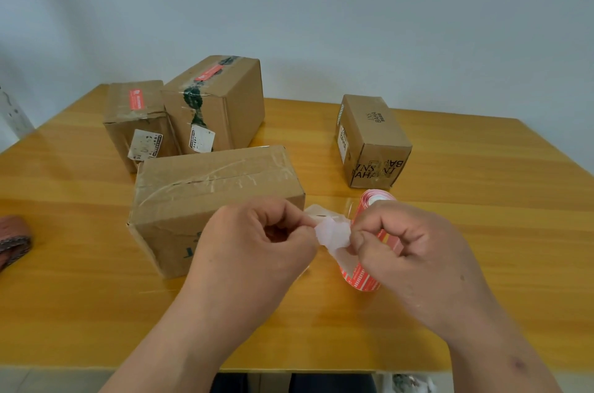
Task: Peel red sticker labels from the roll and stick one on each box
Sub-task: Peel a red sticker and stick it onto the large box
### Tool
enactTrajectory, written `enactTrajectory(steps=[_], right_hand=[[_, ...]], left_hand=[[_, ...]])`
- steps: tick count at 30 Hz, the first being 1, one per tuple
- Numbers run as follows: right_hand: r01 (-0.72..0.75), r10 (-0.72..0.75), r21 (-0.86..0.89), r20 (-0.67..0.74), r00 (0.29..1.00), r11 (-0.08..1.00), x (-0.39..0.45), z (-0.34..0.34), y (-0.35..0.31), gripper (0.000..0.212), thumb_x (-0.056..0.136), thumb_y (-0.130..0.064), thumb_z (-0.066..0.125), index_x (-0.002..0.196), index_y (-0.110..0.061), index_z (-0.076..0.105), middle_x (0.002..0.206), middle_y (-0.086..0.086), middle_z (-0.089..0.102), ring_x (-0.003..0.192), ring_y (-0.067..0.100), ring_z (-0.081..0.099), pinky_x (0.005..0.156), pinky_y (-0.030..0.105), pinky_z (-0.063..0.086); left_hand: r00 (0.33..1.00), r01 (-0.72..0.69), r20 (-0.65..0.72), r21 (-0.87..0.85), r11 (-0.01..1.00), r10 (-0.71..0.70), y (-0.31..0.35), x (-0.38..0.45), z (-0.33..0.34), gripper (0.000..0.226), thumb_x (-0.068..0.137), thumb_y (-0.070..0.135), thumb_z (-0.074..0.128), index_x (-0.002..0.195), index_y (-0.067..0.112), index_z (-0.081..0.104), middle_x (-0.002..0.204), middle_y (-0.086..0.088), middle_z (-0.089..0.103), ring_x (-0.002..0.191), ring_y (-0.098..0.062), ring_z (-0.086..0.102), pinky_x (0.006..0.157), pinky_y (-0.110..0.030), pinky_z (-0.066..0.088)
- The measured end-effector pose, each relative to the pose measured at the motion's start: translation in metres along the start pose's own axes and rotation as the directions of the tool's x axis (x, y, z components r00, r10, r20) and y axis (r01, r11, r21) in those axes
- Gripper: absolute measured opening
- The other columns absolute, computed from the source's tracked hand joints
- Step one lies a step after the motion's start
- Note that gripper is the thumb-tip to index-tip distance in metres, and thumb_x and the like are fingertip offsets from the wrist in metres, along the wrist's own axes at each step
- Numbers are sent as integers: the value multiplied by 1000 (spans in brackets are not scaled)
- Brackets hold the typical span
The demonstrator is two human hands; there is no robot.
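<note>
1. Now, both hands worked over the wooden table (482,232), just in front of the big taped box (212,199).
2. Left hand (257,251) had thumb and forefinger pinched tight on the crumpled white backing paper (332,232).
3. Right hand (418,257) was curled around the sticker roll (363,278), its fingertips nipping the other side of that paper.
4. Looked feather-light and floppy, that liner; the place to take it seemed the loose end, as it would likely tear or curl if yanked.
5. Roll's axis ran away from the person, toward the printed box (373,141) beyond it.
6. Behind the big box, two boxes each wore a red label (135,100); the big one and the printed one appeared bare on top.
</note>
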State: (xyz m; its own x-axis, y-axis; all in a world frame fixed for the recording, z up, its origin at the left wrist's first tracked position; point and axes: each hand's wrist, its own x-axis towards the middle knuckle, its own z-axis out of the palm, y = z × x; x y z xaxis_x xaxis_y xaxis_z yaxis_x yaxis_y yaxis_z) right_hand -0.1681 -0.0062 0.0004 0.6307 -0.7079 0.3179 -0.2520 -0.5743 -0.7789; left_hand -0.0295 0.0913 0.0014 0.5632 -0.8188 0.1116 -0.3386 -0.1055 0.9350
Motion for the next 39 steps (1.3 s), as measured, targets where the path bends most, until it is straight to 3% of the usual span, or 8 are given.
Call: enactTrajectory(steps=[8,13,19,24,29,31,33,39], right_hand=[[-144,142,-69,-42,989,987,1,-8,13,21,76,-17,62,55,-19,61,62,-12,60,59,1,55,50,9,39],[-163,155,-272,-51,987,948,1,-9,22,21,73,-24,58,52,-24,57,59,-11,59,64,1,53,51,12,37],[-124,103,-493,-70,992,861,3,-5,20,23,76,-22,58,53,-21,54,55,-13,56,86,-2,48,77,29,35],[-74,102,-586,15,995,807,7,10,11,28,84,-34,58,59,-25,54,60,-13,57,74,6,55,101,30,28],[-93,80,-527,-47,996,845,11,22,7,30,83,-48,64,62,-27,57,56,-16,52,69,0,49,90,26,31],[-93,75,-451,-58,995,888,11,25,5,6,85,-39,65,88,-34,65,66,-21,54,72,0,50,92,32,41],[-84,61,-415,-69,996,906,12,26,5,22,88,-29,62,110,-34,64,82,-25,55,82,2,56,91,37,48],[-64,6,-450,-128,992,891,19,28,12,11,85,-21,66,75,-26,68,75,-15,56,73,7,56,70,37,50]], left_hand=[[982,11,-186,-36,999,-18,0,5,-12,10,72,31,62,72,36,71,67,4,72,71,-17,65,50,-34,54],[928,-9,-371,-77,997,-20,-1,10,-29,14,83,21,64,71,26,71,68,6,69,55,-3,62,37,-12,43],[861,-90,-507,-57,994,49,-9,17,-41,16,82,27,64,71,37,70,61,11,63,58,-14,54,52,-35,48],[898,-80,-436,-20,997,64,-10,12,-33,17,87,23,65,71,29,70,69,20,68,61,5,63,37,-10,40],[913,-95,-399,-10,995,83,-12,10,-29,18,86,22,66,70,29,70,70,18,70,65,2,66,40,-11,44],[918,-101,-386,-21,995,85,-13,11,-29,15,85,24,67,72,30,71,68,16,69,63,-1,65,41,-12,45],[922,-106,-379,-40,994,83,-14,11,-29,14,85,24,67,72,30,71,65,15,68,60,-1,64,42,-10,44],[929,-124,-359,-65,990,93,-13,12,-30,15,84,22,66,71,29,71,64,16,68,61,2,63,44,-7,42]])
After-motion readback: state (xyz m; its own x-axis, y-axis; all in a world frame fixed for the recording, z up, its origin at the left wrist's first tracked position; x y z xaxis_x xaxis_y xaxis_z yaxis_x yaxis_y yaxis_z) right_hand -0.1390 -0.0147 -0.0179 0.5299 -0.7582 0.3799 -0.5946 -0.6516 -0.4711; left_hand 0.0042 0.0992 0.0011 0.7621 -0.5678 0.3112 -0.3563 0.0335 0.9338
